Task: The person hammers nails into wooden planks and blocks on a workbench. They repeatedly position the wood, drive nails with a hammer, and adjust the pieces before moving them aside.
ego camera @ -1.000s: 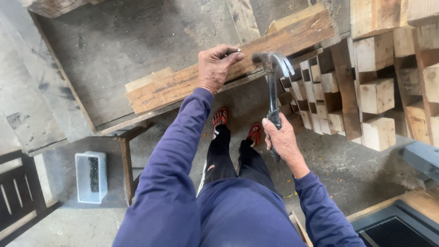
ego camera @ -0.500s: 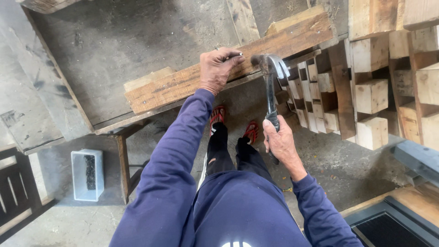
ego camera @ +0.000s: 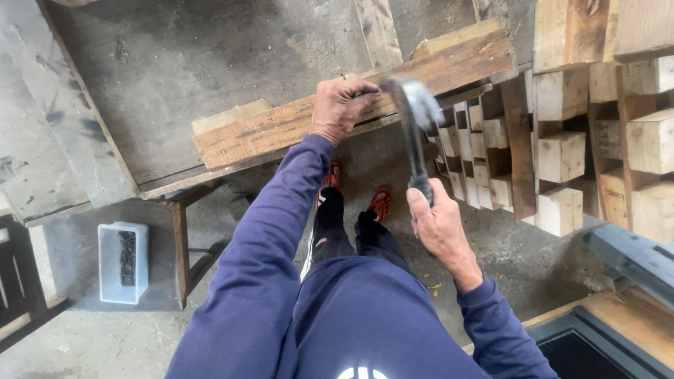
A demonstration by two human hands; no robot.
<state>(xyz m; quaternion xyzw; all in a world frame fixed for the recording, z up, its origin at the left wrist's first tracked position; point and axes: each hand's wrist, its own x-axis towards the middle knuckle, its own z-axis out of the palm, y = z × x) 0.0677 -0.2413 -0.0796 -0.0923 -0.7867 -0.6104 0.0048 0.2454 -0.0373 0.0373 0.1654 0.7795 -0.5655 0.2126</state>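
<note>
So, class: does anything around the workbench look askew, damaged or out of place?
The wooden plank lies slanted across the workbench, its right end overhanging the edge. The left hand presses it down; the right hand grips a hammer. Nothing looks spilled.

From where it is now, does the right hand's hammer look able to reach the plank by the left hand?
Probably yes: the hammer head, held by the right hand, hangs beside the left hand on the plank, nothing between.
</note>
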